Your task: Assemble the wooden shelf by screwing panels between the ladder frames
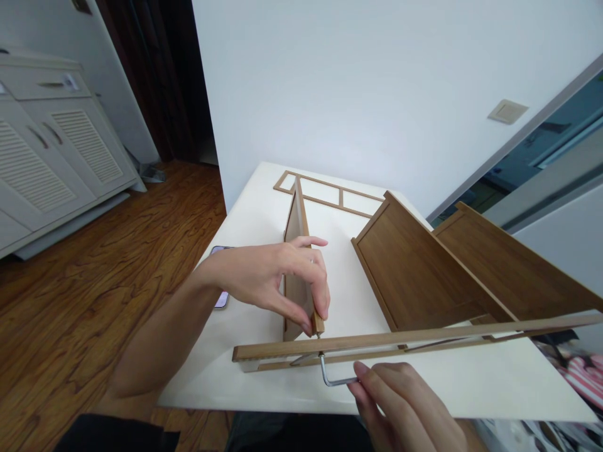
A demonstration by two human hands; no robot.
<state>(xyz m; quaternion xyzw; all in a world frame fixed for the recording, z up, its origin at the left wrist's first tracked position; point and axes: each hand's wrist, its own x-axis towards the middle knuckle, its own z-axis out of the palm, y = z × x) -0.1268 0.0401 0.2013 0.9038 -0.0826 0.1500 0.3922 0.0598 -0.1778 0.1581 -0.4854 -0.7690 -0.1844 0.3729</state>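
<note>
My left hand pinches the near end of an upright wooden panel between thumb and fingers. A screw shows in the small gap between that panel end and a long wooden frame lying across the front of the table. In my right hand is the long arm of a metal hex key, gripped between thumb and forefinger. The key's short end meets the outer side of the frame, in line with the screw. Two larger brown panels stand tilted behind the frame at the right.
All this is on a white table against a white wall. A flat wooden frame lies at its far edge. Partly behind my left wrist is a phone. A white cabinet stands on the wood floor at left.
</note>
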